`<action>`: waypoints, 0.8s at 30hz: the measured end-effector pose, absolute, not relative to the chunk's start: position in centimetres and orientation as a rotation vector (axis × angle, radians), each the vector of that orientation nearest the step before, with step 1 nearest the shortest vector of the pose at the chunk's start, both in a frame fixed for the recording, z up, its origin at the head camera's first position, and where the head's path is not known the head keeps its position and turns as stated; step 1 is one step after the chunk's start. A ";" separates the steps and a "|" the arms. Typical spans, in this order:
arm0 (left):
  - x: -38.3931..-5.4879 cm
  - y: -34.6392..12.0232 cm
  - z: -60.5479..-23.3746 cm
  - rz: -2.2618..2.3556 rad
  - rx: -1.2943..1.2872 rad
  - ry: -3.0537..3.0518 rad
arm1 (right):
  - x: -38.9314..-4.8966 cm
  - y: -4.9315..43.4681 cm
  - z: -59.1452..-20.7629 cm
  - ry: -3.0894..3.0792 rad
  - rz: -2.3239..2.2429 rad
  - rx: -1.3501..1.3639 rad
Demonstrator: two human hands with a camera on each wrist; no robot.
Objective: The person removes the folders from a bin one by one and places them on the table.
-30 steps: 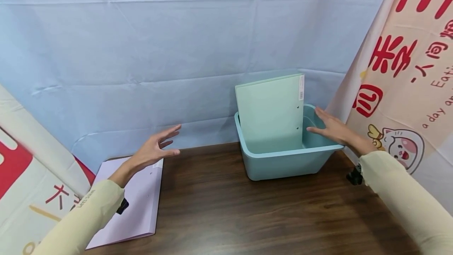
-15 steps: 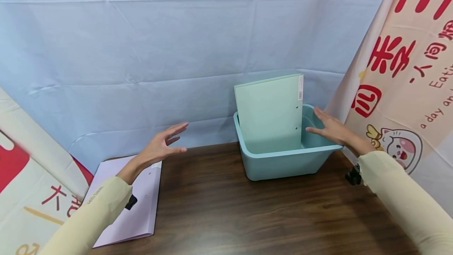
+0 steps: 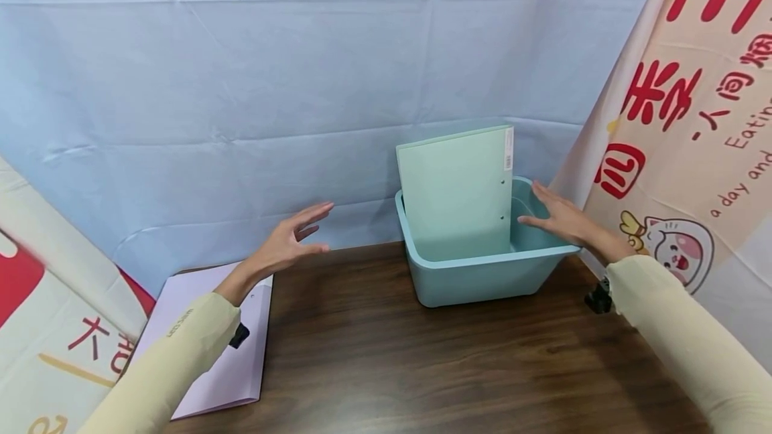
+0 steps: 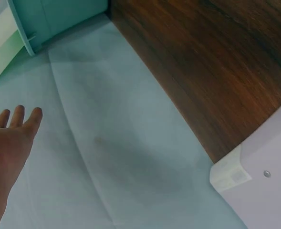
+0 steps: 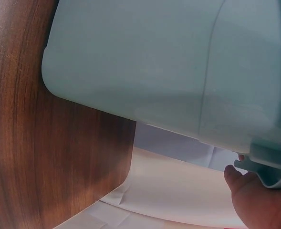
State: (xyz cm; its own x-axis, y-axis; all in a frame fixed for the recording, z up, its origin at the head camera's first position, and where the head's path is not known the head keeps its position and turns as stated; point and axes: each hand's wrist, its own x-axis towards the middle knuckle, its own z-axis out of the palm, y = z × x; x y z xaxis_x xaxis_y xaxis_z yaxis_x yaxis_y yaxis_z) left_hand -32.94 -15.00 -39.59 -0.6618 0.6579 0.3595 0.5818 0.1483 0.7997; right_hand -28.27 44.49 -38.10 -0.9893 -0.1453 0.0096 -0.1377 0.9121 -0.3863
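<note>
Rightward and slightly up, the left hand [image 3: 289, 236] has moved away from the lilac folder [image 3: 242, 372] and partway toward the blue-green bin [image 3: 482, 284], its sleeve crossing the folder. That hand is released: fingers extended, thumb held apart, nothing between them, and the left wrist view agrees. Meanwhile the right hand [image 3: 561, 216] has kept its place over the bin's right rim, fingers spread and fairly straight rather than clenched; whether its palm bears on the rim I cannot tell. Both folders have stayed put (everything has slid a touch leftward in the head view, so the camera itself seems to have turned a little). One, pale green [image 3: 455, 199], stands tilted in the bin with its upper part above the rim; the other lies flat on the wooden table [image 3: 392, 367], outside the bin. As I judge it, the shift changes only where the left hand is: it carries nothing, and neither folder's placement is altered by it.
</note>
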 end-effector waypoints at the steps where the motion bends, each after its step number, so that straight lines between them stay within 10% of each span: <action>1: -33.0 -14.8 -39.6 1.566 1.263 2.314 | -28.3 44.5 -38.1 3.053 -0.611 -0.226; 24: -34.0 -10.4 -39.1 1.525 1.249 2.322 | -28.0 44.4 -38.0 3.047 -0.624 -0.232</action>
State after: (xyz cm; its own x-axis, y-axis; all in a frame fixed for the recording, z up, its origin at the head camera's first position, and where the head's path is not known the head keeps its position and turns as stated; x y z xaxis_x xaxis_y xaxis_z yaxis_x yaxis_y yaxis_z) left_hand -34.02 -10.41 -39.08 -0.6601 0.6716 0.3366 0.5755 0.1641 0.8011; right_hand -28.04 44.39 -37.96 -0.9887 -0.1500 0.0071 -0.1407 0.9089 -0.3925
